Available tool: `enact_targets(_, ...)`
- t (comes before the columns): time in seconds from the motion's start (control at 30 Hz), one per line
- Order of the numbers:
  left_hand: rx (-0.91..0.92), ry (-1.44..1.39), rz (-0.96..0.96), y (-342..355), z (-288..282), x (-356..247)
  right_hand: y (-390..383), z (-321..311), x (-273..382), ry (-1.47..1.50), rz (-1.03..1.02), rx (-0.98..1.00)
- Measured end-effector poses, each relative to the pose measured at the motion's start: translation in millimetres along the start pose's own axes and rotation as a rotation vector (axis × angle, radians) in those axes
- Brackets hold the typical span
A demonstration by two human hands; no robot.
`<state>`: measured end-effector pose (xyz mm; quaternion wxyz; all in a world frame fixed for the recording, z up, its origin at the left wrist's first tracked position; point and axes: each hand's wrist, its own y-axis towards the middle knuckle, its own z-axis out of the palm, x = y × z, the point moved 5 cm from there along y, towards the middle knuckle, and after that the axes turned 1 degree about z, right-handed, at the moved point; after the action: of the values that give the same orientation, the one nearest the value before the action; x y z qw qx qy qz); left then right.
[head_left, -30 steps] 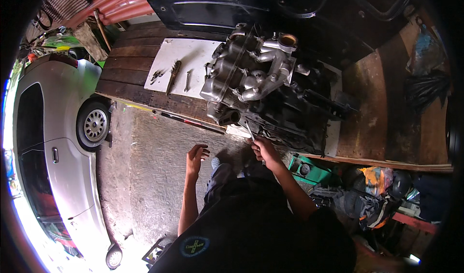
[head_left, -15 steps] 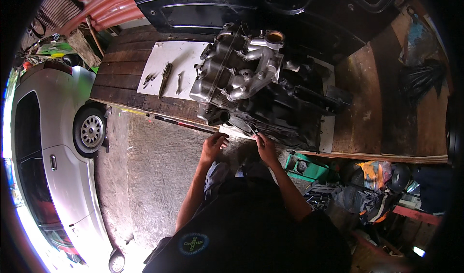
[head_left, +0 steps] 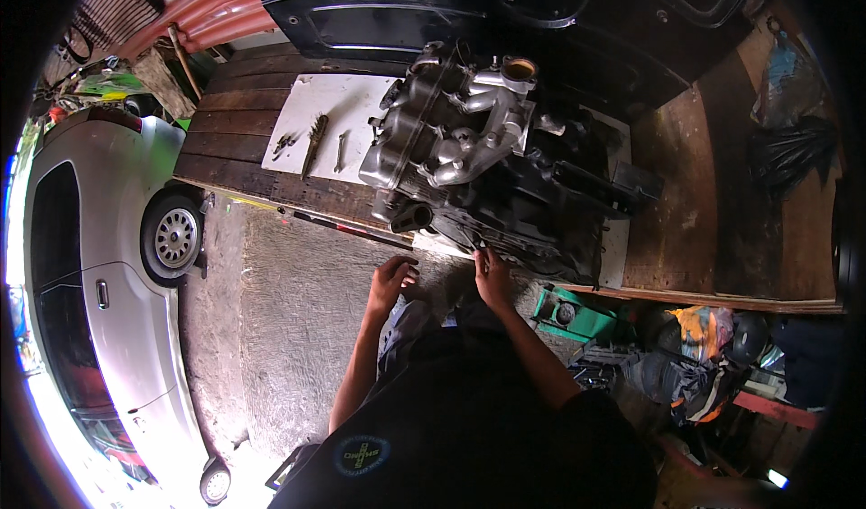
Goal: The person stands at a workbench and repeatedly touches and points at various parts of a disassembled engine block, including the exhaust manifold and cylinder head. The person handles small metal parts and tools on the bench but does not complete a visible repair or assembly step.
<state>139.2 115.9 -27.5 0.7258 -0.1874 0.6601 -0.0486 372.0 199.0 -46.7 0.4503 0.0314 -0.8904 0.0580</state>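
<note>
A large engine (head_left: 487,162), silver on top and black lower down, sits on a wooden workbench (head_left: 695,220). My right hand (head_left: 492,275) touches the engine's lower front edge at the bench rim, fingers pointing up at it. My left hand (head_left: 392,282) hovers just left of it, below the bench edge, fingers loosely curled. I cannot see anything in either hand. A white sheet (head_left: 329,126) on the bench holds a wire brush (head_left: 315,141) and a few small tools (head_left: 340,151).
A silver car (head_left: 108,265) stands at the left on the concrete floor (head_left: 289,329). A green box (head_left: 570,312) and piled clutter (head_left: 704,365) lie under the bench at right. A black bag (head_left: 794,148) sits at the bench's far right. Dark car body panels (head_left: 406,9) stand behind.
My left hand has come up from lower left toward the bench edge and now hovers beside the right hand. The right hand stays at the engine's lower edge. The view shifted slightly.
</note>
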Motion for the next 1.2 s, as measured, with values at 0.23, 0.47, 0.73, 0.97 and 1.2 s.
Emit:
enact_targets(0.23, -0.023, 0.008, 0.065, -7.0, -10.2, -12.5, 0.6, 21.7, -27.7, -0.076, -0.196, -0.292)
enact_targets(0.47, -0.043, -0.009, 0.032, -12.1, -29.2, -11.2, 0.3, -9.8, 0.8, -0.145, -0.236, -0.317)
enact_targets(0.73, -0.011, 0.037, 0.059, -7.5, -40.1, 2.2, -6.3, -40.8, 78.5, -0.537, -0.218, -0.068)
enact_targets(0.97, 0.003, 0.092, 0.057, -1.7, -45.6, 2.4, -14.7, -53.0, 102.4, -0.453, -0.243, -0.037)
enact_targets(1.2, 0.0, 0.044, 0.052, 3.5, -48.8, 6.2, -15.4, -20.0, 24.8, -0.167, -0.261, -0.086)
